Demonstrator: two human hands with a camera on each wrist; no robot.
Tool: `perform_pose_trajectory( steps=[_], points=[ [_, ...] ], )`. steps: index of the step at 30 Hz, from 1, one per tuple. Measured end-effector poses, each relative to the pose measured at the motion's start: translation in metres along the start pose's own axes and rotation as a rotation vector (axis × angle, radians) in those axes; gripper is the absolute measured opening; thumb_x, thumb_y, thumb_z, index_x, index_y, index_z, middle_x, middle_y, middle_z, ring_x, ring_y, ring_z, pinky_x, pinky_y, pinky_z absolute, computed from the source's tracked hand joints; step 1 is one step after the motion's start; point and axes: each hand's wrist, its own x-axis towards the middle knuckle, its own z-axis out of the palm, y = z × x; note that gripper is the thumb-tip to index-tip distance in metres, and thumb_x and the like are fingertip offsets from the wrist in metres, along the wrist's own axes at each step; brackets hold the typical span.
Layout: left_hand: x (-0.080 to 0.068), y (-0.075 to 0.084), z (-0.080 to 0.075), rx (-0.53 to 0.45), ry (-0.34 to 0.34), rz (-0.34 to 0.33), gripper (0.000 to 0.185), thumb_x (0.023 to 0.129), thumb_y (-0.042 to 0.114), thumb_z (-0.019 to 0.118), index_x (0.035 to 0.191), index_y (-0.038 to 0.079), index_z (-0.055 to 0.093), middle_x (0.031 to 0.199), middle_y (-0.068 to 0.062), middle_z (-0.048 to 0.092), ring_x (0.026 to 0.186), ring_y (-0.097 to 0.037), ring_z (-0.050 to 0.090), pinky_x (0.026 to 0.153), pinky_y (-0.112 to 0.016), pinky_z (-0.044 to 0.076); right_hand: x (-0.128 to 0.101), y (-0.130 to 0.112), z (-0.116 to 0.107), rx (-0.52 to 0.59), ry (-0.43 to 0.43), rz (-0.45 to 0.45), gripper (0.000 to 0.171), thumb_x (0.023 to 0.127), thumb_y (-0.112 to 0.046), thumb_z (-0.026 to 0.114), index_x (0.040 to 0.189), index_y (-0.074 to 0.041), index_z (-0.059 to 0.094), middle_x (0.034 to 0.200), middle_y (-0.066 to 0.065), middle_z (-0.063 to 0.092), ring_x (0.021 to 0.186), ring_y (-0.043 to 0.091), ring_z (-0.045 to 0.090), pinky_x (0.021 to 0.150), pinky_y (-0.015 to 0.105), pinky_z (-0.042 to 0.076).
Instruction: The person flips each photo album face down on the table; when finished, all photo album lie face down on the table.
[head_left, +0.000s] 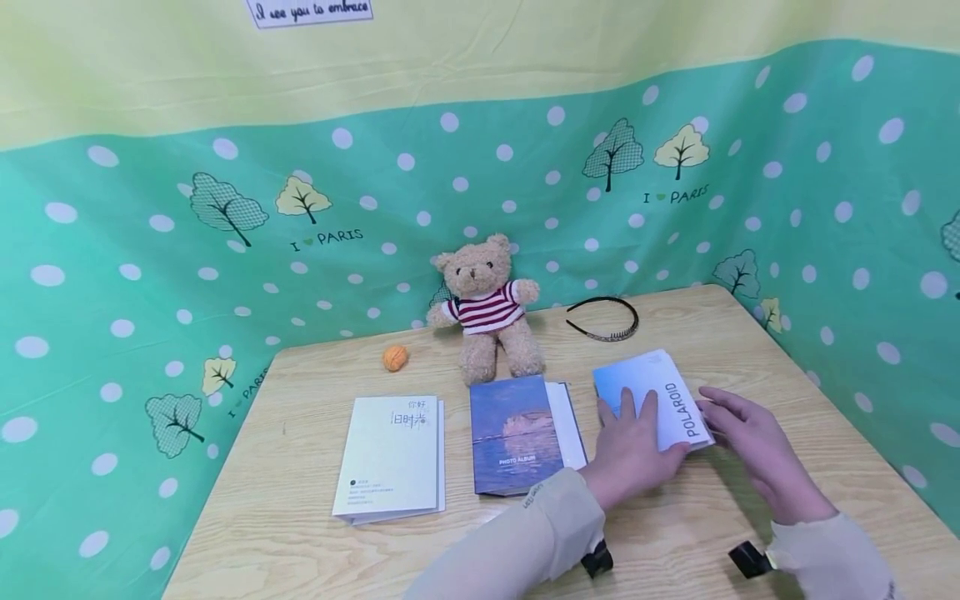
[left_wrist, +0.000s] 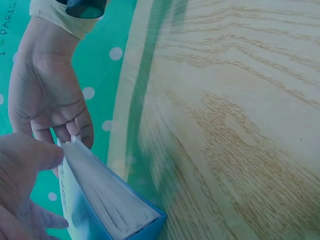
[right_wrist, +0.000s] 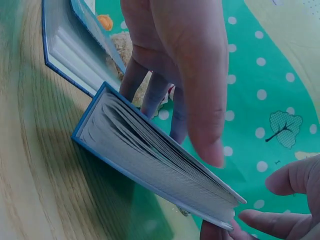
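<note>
A blue-and-white photo album marked POLAROID [head_left: 639,375] lies at the right of the table. Spread across its cover is the left hand [head_left: 636,446], fingers straight and thumb at the near edge. At the album's right edge, the right hand [head_left: 753,450] touches with its fingertips. In the right wrist view, some of its fingers reach under the lower cover's corner, while the thumb stands apart. Slightly fanned pages [right_wrist: 150,140] show between the covers there. The left wrist view shows the left thumb [left_wrist: 47,156] along the album's edge [left_wrist: 117,200].
Left of the hands lie a photo album with a sea painting [head_left: 510,433] and a white album [head_left: 390,458]. Behind them sit a teddy bear [head_left: 491,312], an orange ball [head_left: 395,358] and a black headband [head_left: 615,336]. A green dotted cloth [head_left: 420,192] borders the table.
</note>
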Motion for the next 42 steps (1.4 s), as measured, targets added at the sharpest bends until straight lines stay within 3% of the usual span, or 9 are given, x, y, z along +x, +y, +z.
perform_pose_trajectory(
  steps=[3,7,12,16,21,27,31,36,42],
  points=[
    [0.001,-0.001,0.000,-0.021,0.017,0.008,0.086,0.087,0.069,0.051,0.155,0.022,0.026,0.156,-0.015,0.028,0.138,-0.049,0.027,0.097,-0.040,0.047,0.000,-0.002,0.000,0.008,0.012,-0.017,0.065,0.103,-0.037,0.047,0.147,0.008,0.031,0.127,0.011,0.060,0.093,-0.010,0.057,0.078,0.018,0.052],
    [0.003,-0.004,0.000,-0.062,0.041,0.013,0.096,0.085,0.072,0.051,0.156,0.015,0.021,0.154,-0.015,0.031,0.138,-0.044,0.030,0.102,-0.038,0.044,-0.001,-0.005,0.000,0.057,0.011,-0.041,0.067,0.101,-0.038,0.050,0.148,0.005,0.031,0.113,-0.012,0.061,0.094,-0.007,0.058,0.078,0.019,0.053],
    [0.004,-0.006,0.001,-0.164,0.022,-0.010,0.101,0.082,0.076,0.051,0.157,0.018,0.017,0.157,-0.014,0.027,0.141,-0.041,0.027,0.102,-0.041,0.044,-0.003,-0.007,0.001,0.118,-0.015,-0.082,0.066,0.101,-0.036,0.051,0.150,0.002,0.028,0.108,-0.023,0.060,0.097,-0.004,0.059,0.078,0.021,0.053],
    [0.004,-0.007,0.000,-0.229,0.001,-0.024,0.101,0.080,0.078,0.051,0.158,0.026,0.012,0.158,-0.014,0.023,0.142,-0.040,0.025,0.101,-0.045,0.045,-0.004,-0.010,0.003,0.124,-0.038,-0.110,0.065,0.103,-0.035,0.048,0.152,0.001,0.025,0.114,-0.024,0.058,0.099,-0.003,0.058,0.077,0.022,0.052],
    [0.003,-0.011,0.000,-0.293,0.012,0.009,0.099,0.081,0.077,0.050,0.156,0.036,-0.001,0.157,-0.017,0.024,0.138,-0.041,0.032,0.096,-0.046,0.047,-0.004,-0.013,0.006,0.096,-0.062,-0.115,0.065,0.104,-0.037,0.043,0.154,-0.002,0.022,0.120,-0.023,0.053,0.101,-0.005,0.056,0.078,0.024,0.051],
    [0.004,-0.017,0.001,-0.345,0.023,0.072,0.097,0.084,0.073,0.052,0.156,0.036,-0.001,0.155,-0.019,0.027,0.125,-0.032,0.049,0.091,-0.036,0.050,-0.004,-0.012,0.009,0.120,-0.099,-0.156,0.058,0.105,-0.036,0.039,0.153,-0.005,0.027,0.115,-0.027,0.056,0.099,-0.001,0.059,0.077,0.025,0.052],
    [0.004,-0.018,-0.001,-0.373,0.023,0.098,0.098,0.084,0.068,0.058,0.156,0.037,-0.002,0.156,-0.019,0.026,0.125,-0.031,0.050,0.092,-0.035,0.050,-0.004,-0.009,0.010,0.127,-0.134,-0.194,0.057,0.106,-0.037,0.034,0.152,-0.003,0.029,0.117,-0.025,0.056,0.100,0.001,0.060,0.077,0.026,0.053],
    [0.005,-0.018,-0.003,-0.352,0.032,0.122,0.097,0.084,0.063,0.063,0.154,0.042,-0.001,0.155,-0.018,0.027,0.116,-0.032,0.056,0.085,-0.032,0.052,-0.003,-0.005,0.011,0.184,-0.197,-0.240,0.056,0.107,-0.036,0.030,0.149,0.001,0.032,0.122,-0.020,0.058,0.102,0.004,0.060,0.076,0.028,0.055],
    [0.006,-0.018,-0.006,-0.289,0.037,0.171,0.093,0.086,0.053,0.067,0.155,0.043,0.005,0.155,-0.026,0.024,0.107,-0.032,0.061,0.078,-0.026,0.052,-0.002,0.002,0.012,0.205,-0.258,-0.237,0.058,0.107,-0.037,0.026,0.149,0.003,0.030,0.124,-0.021,0.055,0.104,0.004,0.059,0.079,0.027,0.055]
  ],
)
